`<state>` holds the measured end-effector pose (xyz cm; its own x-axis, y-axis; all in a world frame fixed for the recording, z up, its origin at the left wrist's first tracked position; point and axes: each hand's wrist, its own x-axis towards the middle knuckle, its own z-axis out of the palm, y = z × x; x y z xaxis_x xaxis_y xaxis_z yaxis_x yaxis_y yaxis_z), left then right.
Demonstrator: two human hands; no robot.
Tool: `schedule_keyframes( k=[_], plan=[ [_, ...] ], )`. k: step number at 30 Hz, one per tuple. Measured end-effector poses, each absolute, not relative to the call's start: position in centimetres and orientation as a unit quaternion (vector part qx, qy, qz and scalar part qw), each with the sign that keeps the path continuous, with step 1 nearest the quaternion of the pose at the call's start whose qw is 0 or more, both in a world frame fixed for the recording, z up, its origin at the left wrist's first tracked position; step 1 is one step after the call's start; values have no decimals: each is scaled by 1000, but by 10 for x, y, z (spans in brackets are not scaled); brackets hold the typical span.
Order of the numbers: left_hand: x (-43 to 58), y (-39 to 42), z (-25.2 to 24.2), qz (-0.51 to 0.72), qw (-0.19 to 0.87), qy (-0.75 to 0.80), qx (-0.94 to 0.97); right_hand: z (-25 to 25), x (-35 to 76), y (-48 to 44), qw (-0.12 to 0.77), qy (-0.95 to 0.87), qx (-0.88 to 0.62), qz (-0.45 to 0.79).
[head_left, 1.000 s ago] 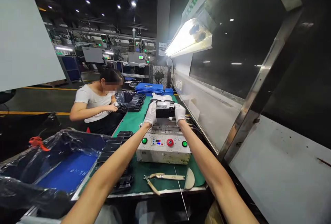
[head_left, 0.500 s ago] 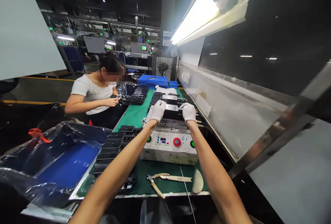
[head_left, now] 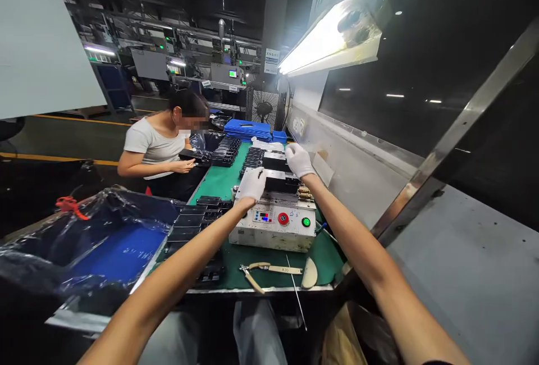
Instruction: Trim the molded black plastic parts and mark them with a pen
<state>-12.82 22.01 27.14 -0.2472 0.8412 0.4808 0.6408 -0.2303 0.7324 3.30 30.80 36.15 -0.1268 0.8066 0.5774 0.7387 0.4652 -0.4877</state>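
Head view: pliers [head_left: 269,269] marked A30 lie near the control panel [head_left: 272,224].

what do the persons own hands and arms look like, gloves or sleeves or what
The left hand and the right hand wear thin white fabric gloves ending at the wrists. The forearms are bare, with no watch or band showing. A dark sleeve edge just shows at the bottom of the view.

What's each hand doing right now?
Left hand: gloved, on the black part; can't tell if gripping.
Right hand: gloved, open, holding nothing visible.
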Motion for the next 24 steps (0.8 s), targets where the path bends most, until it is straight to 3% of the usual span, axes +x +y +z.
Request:
schedule_keyframes(
  k=[4,9,11,18,24],
  plan=[
    [-126,144,238,537,78,590,598,385,-5,332,418,-844,-324,-84],
    [-113,54,182,553,31,551,624,322,-34,353,226,-913,-317,-120],
    [-105,33,171,554,6,543,632,307,-33,357,187,-919,-324,-122],
    [-91,0,157,518,-63,469,712,310,-7,364,200,-928,-292,-115],
    [-83,6,148,527,-50,425,734,307,-1,362,135,-948,-277,-84]
  ],
)
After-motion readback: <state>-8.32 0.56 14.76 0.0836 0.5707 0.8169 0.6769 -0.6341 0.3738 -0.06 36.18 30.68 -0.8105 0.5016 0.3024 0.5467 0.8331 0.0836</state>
